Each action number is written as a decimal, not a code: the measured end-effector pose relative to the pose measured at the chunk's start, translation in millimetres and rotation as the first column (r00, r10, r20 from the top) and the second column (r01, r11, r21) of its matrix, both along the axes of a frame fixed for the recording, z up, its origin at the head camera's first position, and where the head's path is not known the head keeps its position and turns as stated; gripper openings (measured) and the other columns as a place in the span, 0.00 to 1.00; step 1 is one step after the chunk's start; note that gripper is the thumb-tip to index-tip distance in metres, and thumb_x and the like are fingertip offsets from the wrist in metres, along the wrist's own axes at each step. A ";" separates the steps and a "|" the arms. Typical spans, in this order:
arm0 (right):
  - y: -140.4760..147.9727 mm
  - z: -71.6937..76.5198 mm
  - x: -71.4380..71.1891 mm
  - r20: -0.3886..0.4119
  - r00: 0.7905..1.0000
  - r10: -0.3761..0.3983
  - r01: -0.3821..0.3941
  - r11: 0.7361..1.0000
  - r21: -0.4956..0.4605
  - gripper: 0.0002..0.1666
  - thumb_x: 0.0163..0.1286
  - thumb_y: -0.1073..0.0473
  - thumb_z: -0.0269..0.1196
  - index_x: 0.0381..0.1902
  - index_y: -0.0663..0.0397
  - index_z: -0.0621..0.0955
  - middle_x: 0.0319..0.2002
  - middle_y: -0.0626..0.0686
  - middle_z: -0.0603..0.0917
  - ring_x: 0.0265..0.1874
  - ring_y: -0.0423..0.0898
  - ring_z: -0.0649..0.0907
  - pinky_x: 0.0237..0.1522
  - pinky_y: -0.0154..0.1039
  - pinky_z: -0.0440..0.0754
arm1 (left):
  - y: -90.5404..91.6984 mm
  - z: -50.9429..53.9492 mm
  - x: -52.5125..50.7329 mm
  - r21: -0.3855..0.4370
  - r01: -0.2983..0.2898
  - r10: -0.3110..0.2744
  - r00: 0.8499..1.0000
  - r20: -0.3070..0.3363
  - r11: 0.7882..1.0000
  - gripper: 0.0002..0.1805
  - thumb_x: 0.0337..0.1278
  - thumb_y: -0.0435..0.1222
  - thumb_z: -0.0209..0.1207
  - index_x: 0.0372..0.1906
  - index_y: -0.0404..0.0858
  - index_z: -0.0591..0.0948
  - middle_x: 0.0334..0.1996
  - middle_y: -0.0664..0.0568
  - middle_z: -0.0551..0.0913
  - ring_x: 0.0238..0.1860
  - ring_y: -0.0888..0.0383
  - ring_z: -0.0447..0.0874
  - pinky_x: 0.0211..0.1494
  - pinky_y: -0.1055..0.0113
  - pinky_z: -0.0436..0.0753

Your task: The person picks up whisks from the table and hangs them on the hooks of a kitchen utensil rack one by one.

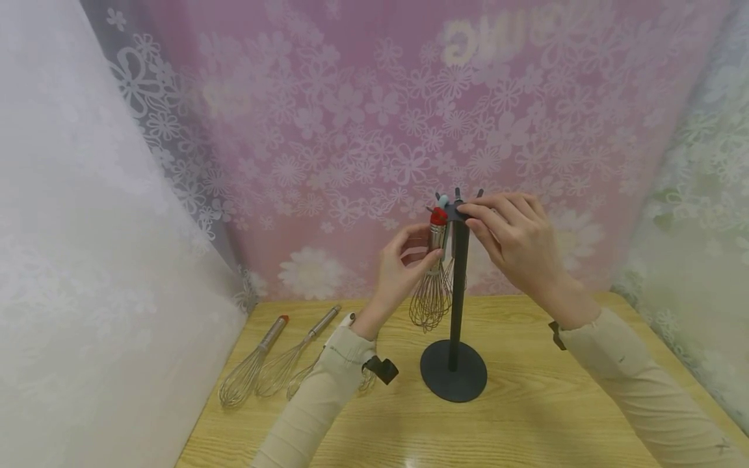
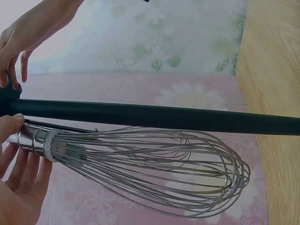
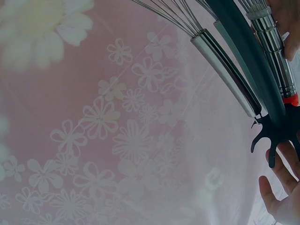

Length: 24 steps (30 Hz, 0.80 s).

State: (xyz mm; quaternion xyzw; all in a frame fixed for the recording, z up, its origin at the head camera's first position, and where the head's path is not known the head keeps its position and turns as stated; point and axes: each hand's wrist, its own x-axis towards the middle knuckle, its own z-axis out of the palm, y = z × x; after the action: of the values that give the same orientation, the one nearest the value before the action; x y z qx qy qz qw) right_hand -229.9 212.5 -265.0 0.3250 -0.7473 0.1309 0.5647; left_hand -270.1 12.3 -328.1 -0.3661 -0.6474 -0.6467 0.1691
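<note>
A black stand [image 1: 459, 292] with a hooked top rises from a round base. My left hand [image 1: 404, 266] holds the metal handle of a red-tipped whisk [image 1: 436, 239] between thumb and fingers, beside the hooks, wires hanging down. In the left wrist view this whisk [image 2: 154, 164] lies along the pole [image 2: 140, 114]. My right hand [image 1: 515, 237] touches the stand's top with its fingertips, fingers slightly bent. In the right wrist view a silver-handled whisk [image 3: 227, 75] hangs from a hook of the stand [image 3: 279, 129], near a teal handle [image 3: 239, 56].
On the wooden table [image 1: 526, 403], left of the stand, lie a red-tipped whisk [image 1: 254, 364], a plain metal whisk [image 1: 295, 354] and another, partly hidden by my left sleeve [image 1: 322, 396]. A flowered pink cloth [image 1: 351, 143] stands behind.
</note>
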 end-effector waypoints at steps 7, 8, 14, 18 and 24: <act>2.0 0.7 1.9 0.022 1.000 -0.020 0.019 0.999 0.044 0.25 0.82 0.48 0.51 0.48 0.61 0.87 0.42 0.63 0.87 0.42 0.63 0.81 0.48 0.57 0.75 | -1.5 -1.1 -1.1 0.009 0.002 -0.002 1.000 0.001 1.000 0.23 0.62 0.26 0.66 0.61 0.32 0.78 0.54 0.38 0.82 0.51 0.44 0.84 0.55 0.54 0.86; 2.0 0.7 2.1 0.024 0.999 -0.022 0.021 0.999 0.047 0.25 0.82 0.48 0.51 0.48 0.61 0.87 0.42 0.63 0.87 0.42 0.63 0.81 0.48 0.57 0.75 | -1.8 -0.7 -0.8 0.008 0.001 -0.001 1.000 0.004 1.000 0.23 0.62 0.27 0.66 0.61 0.32 0.78 0.53 0.38 0.82 0.51 0.44 0.84 0.55 0.54 0.86; 1.7 1.0 2.7 0.024 1.000 -0.020 0.019 0.999 0.045 0.25 0.82 0.48 0.51 0.48 0.61 0.87 0.41 0.62 0.87 0.42 0.63 0.81 0.47 0.57 0.75 | -4.8 0.3 -0.5 0.000 0.001 -0.001 1.000 0.010 1.000 0.23 0.63 0.29 0.67 0.62 0.34 0.78 0.54 0.41 0.83 0.51 0.47 0.85 0.55 0.51 0.86; 1.5 1.3 2.7 0.019 1.000 -0.024 0.023 0.999 0.046 0.25 0.81 0.48 0.52 0.48 0.61 0.87 0.41 0.62 0.87 0.41 0.63 0.81 0.47 0.57 0.75 | -8.4 -1.4 -2.3 0.005 -0.001 0.001 1.000 0.002 1.000 0.23 0.63 0.30 0.66 0.62 0.32 0.77 0.54 0.41 0.83 0.51 0.47 0.85 0.56 0.50 0.86; 2.0 1.8 2.9 0.017 0.999 -0.043 0.042 0.998 0.048 0.24 0.80 0.48 0.53 0.47 0.61 0.88 0.41 0.62 0.87 0.41 0.63 0.82 0.47 0.57 0.75 | -16.9 -6.7 -4.7 0.015 -0.030 0.030 1.000 -0.002 0.999 0.20 0.65 0.29 0.65 0.60 0.33 0.79 0.53 0.41 0.83 0.51 0.43 0.84 0.55 0.51 0.86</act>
State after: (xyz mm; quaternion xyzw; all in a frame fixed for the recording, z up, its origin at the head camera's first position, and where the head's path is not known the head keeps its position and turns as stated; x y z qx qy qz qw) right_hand -227.1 214.4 -263.1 0.3211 -0.7619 0.1040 0.5527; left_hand -274.8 -4.6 -334.8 -0.3558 -0.6479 -0.6484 0.1821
